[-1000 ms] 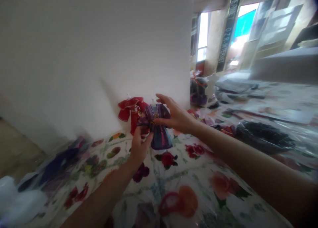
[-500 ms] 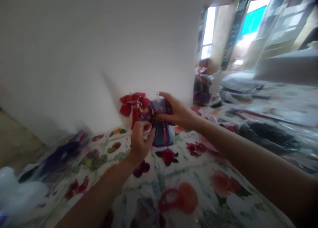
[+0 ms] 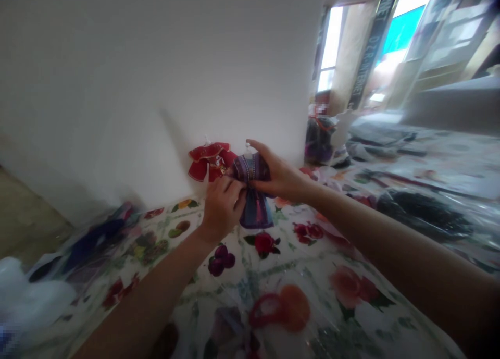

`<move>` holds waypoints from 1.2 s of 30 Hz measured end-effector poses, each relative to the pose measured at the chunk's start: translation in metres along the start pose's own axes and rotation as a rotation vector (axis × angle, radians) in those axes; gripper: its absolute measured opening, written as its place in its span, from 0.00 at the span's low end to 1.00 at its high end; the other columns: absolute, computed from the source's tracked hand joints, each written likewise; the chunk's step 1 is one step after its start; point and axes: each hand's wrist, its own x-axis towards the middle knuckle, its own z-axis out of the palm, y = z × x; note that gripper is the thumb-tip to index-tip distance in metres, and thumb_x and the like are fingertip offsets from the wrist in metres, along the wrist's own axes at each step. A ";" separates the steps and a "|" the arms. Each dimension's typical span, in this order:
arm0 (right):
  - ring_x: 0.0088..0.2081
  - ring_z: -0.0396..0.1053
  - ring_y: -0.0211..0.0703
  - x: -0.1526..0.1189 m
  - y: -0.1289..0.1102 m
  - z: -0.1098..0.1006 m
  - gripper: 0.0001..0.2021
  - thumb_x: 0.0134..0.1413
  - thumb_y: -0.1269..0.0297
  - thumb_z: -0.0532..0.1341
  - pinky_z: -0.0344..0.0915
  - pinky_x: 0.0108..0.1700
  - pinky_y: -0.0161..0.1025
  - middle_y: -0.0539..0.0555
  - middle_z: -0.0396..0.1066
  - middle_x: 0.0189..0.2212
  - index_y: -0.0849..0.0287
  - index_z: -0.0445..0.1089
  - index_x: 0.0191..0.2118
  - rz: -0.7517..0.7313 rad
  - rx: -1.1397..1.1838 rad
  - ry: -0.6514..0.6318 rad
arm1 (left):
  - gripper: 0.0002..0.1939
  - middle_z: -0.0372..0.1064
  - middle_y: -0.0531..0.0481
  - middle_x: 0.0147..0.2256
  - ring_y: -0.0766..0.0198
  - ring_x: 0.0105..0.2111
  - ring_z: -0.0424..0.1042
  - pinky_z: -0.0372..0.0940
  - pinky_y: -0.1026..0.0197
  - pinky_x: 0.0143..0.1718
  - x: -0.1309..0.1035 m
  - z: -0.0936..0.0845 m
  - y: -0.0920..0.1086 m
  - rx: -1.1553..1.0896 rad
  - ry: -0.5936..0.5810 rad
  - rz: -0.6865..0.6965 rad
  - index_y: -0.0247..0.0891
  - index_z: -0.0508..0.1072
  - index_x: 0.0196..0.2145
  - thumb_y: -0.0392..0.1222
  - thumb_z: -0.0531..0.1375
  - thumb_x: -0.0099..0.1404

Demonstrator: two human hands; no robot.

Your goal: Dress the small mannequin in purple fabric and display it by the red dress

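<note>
A small purple and blue doll dress (image 3: pixel 255 208) stands upright between my hands, with a white hanger-like top (image 3: pixel 247 148) at its neck. My right hand (image 3: pixel 283 175) grips its right side, the thumb across the front and a finger up by the hanger top. At the dress's left side, my left hand (image 3: pixel 223 205) pinches the sleeve area; its fingertips partly cover the cloth. Just behind and to the left, a red doll dress (image 3: pixel 209 161) with gold trim leans against the white wall, its lower part hidden by my left hand.
A tablecloth (image 3: pixel 250 275) printed with fruit covers the table. Dark blue cloth (image 3: pixel 94 242) and white plastic (image 3: pixel 35 291) lie at left. To the right are a dark bundle (image 3: pixel 320 140) and a plastic-wrapped black item (image 3: pixel 422 210). The white wall (image 3: pixel 156 62) rises behind.
My left fingers have closed in and moved slightly up along the dress's left side. My right hand keeps its grip, and the red dress has stayed in place.
</note>
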 end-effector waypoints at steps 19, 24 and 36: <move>0.55 0.64 0.57 -0.003 0.000 0.010 0.47 0.45 0.69 0.62 0.65 0.54 0.52 0.68 0.60 0.59 0.63 0.41 0.70 -0.028 -0.091 0.081 | 0.02 0.66 0.47 0.33 0.57 0.38 0.68 0.62 0.55 0.41 0.004 0.001 0.001 -0.101 0.018 -0.043 0.37 0.70 0.34 0.36 0.58 0.66; 0.54 0.65 0.58 -0.004 0.003 0.008 0.48 0.43 0.69 0.64 0.64 0.55 0.56 0.68 0.59 0.60 0.59 0.42 0.70 -0.010 -0.084 0.082 | 0.04 0.68 0.47 0.34 0.57 0.38 0.68 0.62 0.54 0.42 0.003 0.001 0.002 -0.100 -0.009 -0.033 0.38 0.71 0.35 0.38 0.57 0.67; 0.53 0.66 0.57 -0.005 0.000 0.005 0.45 0.45 0.70 0.62 0.66 0.53 0.54 0.69 0.60 0.59 0.67 0.43 0.69 -0.001 -0.041 0.030 | 0.02 0.68 0.47 0.35 0.56 0.40 0.70 0.63 0.55 0.42 0.006 -0.002 0.004 -0.171 -0.013 -0.098 0.38 0.71 0.34 0.34 0.58 0.64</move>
